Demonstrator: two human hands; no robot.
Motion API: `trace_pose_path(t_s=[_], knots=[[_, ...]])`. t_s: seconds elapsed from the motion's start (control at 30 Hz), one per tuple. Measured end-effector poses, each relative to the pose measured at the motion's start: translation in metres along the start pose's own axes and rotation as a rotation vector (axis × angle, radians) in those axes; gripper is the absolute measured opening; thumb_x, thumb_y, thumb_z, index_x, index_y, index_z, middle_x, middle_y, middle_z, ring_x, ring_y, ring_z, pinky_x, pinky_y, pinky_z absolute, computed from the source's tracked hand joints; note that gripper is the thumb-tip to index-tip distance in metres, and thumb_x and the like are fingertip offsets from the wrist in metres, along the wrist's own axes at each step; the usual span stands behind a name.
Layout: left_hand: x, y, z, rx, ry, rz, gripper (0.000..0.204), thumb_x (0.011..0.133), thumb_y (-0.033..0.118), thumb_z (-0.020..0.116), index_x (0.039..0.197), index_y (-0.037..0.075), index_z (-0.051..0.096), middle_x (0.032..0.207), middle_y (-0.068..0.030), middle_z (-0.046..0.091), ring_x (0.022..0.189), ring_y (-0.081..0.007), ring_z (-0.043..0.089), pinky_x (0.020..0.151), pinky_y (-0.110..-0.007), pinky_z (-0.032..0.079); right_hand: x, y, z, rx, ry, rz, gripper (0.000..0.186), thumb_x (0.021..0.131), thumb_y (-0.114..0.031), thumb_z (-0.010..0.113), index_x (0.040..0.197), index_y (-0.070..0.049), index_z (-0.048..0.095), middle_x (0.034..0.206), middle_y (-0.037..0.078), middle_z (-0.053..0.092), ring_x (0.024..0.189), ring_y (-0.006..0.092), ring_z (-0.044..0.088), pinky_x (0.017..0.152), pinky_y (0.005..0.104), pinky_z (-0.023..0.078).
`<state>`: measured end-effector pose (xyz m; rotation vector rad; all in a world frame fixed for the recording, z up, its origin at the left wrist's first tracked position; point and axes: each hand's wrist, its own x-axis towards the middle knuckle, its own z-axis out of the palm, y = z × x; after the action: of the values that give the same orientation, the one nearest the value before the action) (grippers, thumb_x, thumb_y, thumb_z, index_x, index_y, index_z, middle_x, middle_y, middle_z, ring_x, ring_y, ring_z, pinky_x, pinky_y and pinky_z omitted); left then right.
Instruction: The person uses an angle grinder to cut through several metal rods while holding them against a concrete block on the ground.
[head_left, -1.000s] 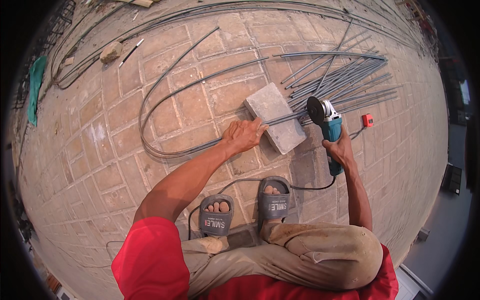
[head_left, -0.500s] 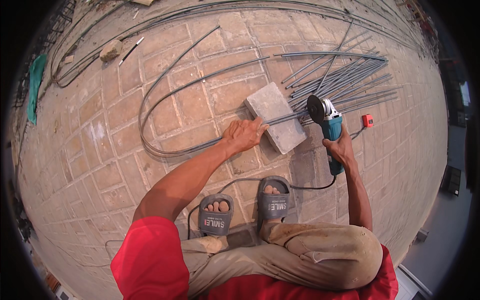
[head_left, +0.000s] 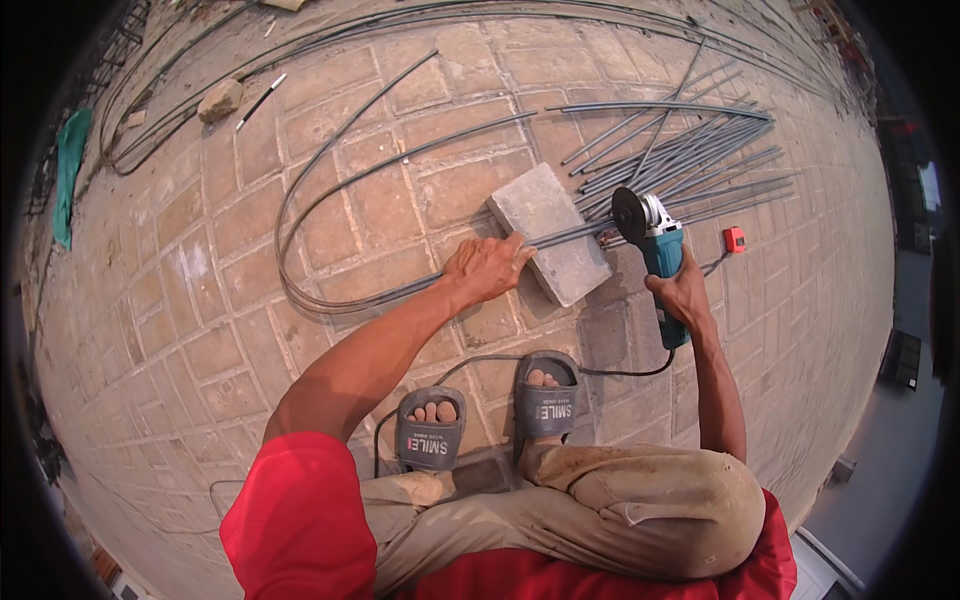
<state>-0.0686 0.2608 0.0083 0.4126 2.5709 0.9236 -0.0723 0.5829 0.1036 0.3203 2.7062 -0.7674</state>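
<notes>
Steel rod loops across the brick paving at left, its run crossing the grey paving block. Left hand presses fingers-down on the rod at the block's near-left edge. Right of the block, cut rods lie bundled. Right hand is wrapped around the teal angle grinder, disc at the rod just past the block. Small red object lies beside it.

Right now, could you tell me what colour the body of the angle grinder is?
Teal, with a silver head, seen in the head view: angle grinder.
</notes>
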Motion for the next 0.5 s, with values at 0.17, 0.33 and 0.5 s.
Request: trace_pose_path(t_s=[0.17,0.33,0.5], knots=[[-0.0017,0.0006,-0.0027,-0.008,-0.008,-0.012,0.039,0.101,0.043,0.047,0.105,0.007,0.061,0.077,-0.0269,0.066,0.075,-0.0475,0.065,0.071,-0.055,0.052,0.0005,-0.0048,-0.0001,0.005,-0.008,0.002,0.068,0.065,-0.021,0.071,0.124,0.008,0.052,0.104,0.027,0.066,0.096,0.0384,0.066,0.088,0.0425,0.05],[-0.0011,0.0017,-0.005,-0.004,-0.037,-0.008,0.039,0.101,0.043,0.047,0.106,0.007,0.061,0.077,-0.0269,0.066,0.076,-0.0475,0.065,0.072,-0.055,0.051,0.0002,-0.0056,-0.0013,-0.022,-0.007,0.003,0.067,0.065,-0.021,0.071,0.123,0.008,0.052,0.103,0.027,0.066,0.096,0.0381,0.066,0.088,0.0424,0.05],[0.0002,0.001,-0.0045,-0.001,-0.061,-0.015,0.039,0.101,0.043,0.047,0.106,0.006,0.06,0.077,-0.0269,0.067,0.076,-0.0473,0.065,0.072,-0.055,0.051,-0.0006,0.0034,0.0012,0.001,0.018,-0.024,0.065,0.065,-0.021,0.071,0.12,0.008,0.053,0.1,0.027,0.066,0.092,0.0378,0.066,0.085,0.0422,0.051]])
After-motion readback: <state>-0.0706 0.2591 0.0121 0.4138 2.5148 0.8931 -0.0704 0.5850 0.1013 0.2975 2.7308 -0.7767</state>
